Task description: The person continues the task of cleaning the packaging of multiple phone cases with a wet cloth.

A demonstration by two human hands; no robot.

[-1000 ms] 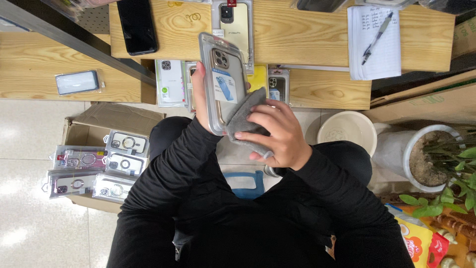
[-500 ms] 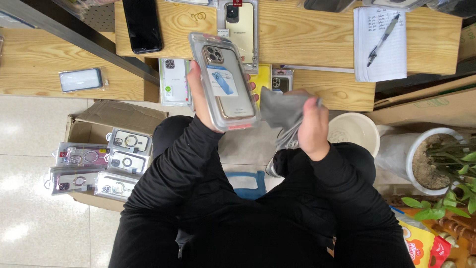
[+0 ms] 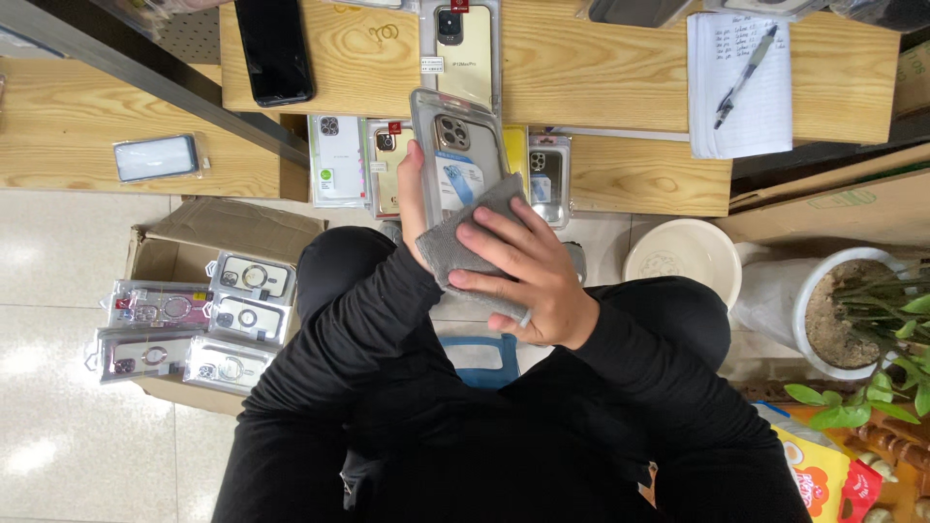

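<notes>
My left hand (image 3: 411,190) holds a phone case in clear plastic packaging (image 3: 455,155) upright in front of me, gripping its left edge. Pressed flat against the lower part of that package is a grey cloth (image 3: 463,254), which my right hand (image 3: 523,276) holds with spread fingers. Both arms are in black sleeves. The lower part of the package is hidden behind the cloth and my right hand.
Wooden tabletops (image 3: 601,68) carry a black phone (image 3: 274,50), more packaged cases (image 3: 465,39) and a notepad with a pen (image 3: 741,82). A cardboard box of packaged cases (image 3: 199,320) sits at the left. A white bucket (image 3: 683,257) and a potted plant (image 3: 857,310) stand at the right.
My right hand swung out to the right with the cloth, then came back onto the package. It now presses the cloth against the lower front of the package.
</notes>
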